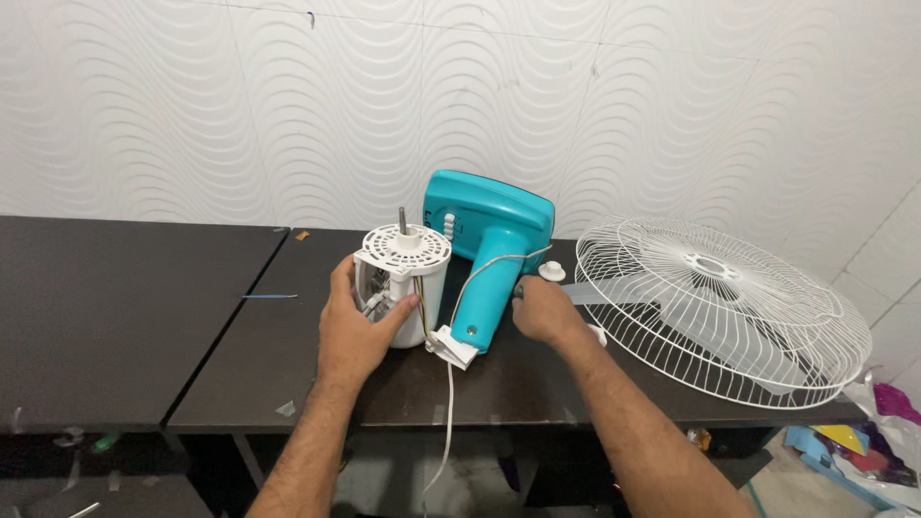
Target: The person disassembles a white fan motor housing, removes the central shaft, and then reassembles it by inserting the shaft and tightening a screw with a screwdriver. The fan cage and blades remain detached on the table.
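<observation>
Fingers of the left hand (353, 331) wrap the upright white motor (403, 278), shaft straight up; right hand (543, 312) curls against the teal stand (489, 259), which slants up and away across the bench (125, 317), beside the grille (720, 307).

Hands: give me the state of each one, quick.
Left hand: closed around the white fan motor, thumb on its side.
Right hand: fingers curled beside the teal fan housing; whether it holds anything cannot be told.
</observation>
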